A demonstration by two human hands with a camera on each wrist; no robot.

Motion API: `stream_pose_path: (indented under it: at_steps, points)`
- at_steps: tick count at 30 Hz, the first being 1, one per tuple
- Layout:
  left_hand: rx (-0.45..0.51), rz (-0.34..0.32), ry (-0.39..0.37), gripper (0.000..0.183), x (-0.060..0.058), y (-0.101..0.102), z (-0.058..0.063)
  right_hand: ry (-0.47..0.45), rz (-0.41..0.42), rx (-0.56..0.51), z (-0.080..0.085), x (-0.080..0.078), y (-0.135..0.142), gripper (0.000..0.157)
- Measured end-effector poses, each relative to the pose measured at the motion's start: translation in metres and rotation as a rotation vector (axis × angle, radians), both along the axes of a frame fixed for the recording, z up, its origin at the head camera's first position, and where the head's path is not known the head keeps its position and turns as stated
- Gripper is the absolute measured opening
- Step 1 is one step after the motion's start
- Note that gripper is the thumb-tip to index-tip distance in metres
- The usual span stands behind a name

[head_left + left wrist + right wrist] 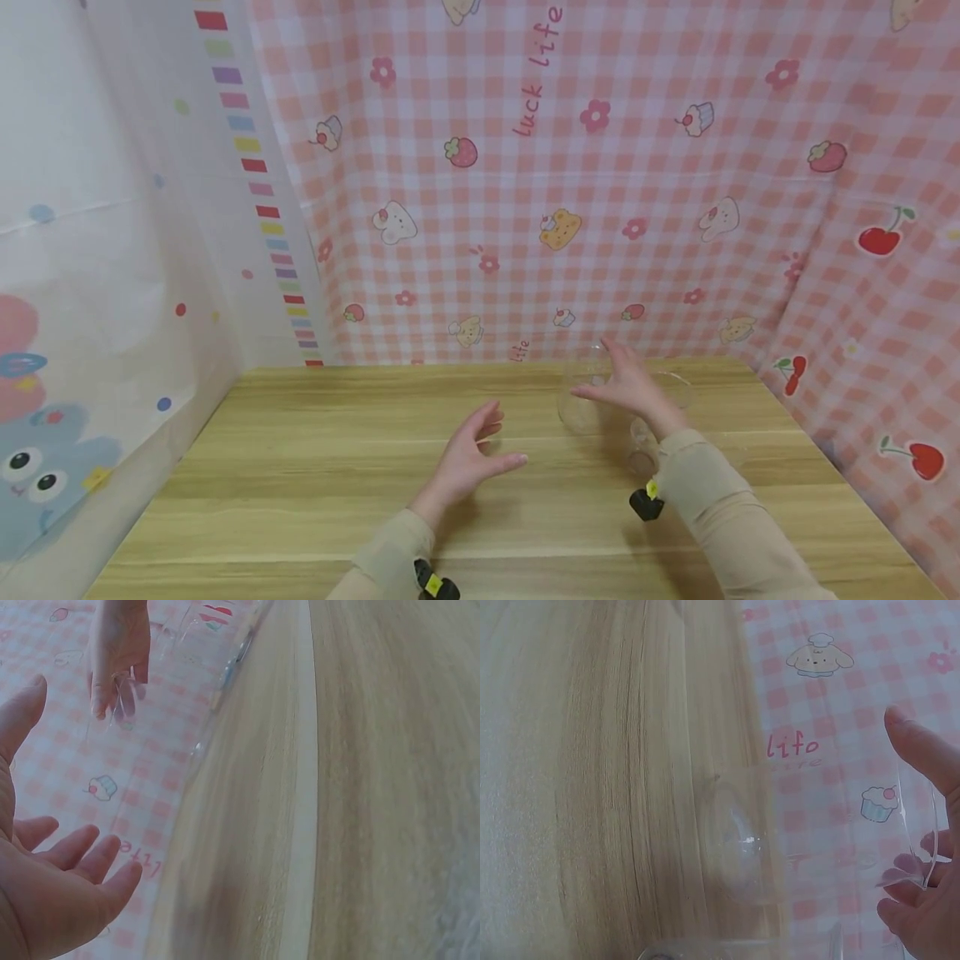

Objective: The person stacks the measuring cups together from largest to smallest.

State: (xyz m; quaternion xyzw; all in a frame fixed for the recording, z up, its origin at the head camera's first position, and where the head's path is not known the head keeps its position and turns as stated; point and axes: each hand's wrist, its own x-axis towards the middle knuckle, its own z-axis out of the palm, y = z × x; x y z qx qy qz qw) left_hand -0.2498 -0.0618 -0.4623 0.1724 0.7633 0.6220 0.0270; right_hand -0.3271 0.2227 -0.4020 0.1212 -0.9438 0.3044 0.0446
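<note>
A clear, see-through pitcher-like vessel (576, 412) stands near the back of the wooden table, right of centre. My right hand (632, 390) is at its upper rim, thumb and fingers spread apart. In the right wrist view, the rim (905, 814) with a pointed lip lies beside the fingers of that hand, and the thumb stands clear of it; whether the fingertips touch the lip I cannot tell. Under the right wrist is a small clear glass-like piece (642, 458). Holding nothing, my left hand (468, 457) hovers over the table's middle, fingers loosely extended.
Another clear vessel (678, 385), mostly hidden by the right forearm, stands right of the pitcher-like one. The wooden table (315, 483) meets a pink checked curtain (495, 200) at the back and right. A white patterned curtain (135, 275) hangs at left.
</note>
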Motion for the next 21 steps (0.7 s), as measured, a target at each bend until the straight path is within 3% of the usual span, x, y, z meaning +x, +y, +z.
stream_pose_path:
  at_steps: [21]
  points:
    - [0.085, -0.009, -0.018, 0.09, -0.004, 0.011, -0.003, -0.024, -0.037, -0.075, -0.004, -0.001, -0.005, 0.105]
